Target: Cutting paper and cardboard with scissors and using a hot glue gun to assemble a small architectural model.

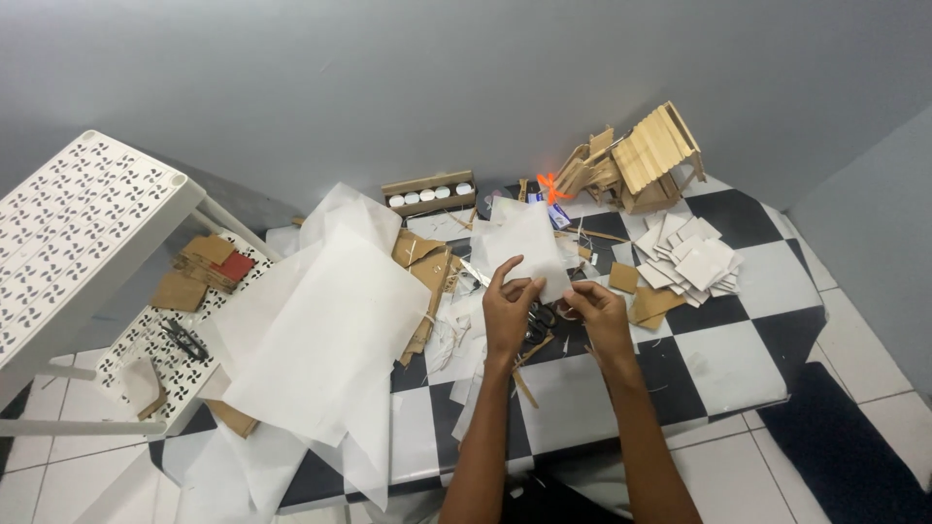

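My left hand pinches the lower edge of a small white paper sheet and holds it upright above the checkered mat. My right hand is just to the right, fingers curled at the sheet's lower right corner and touching it. Black-handled scissors lie on the mat between and beneath the two hands. Cardboard scraps and paper bits are scattered around them.
Large white paper sheets cover the mat's left side. A stack of white square pieces lies right, a wooden stick house at the back, a tray of small white jars behind. A white plastic shelf stands left.
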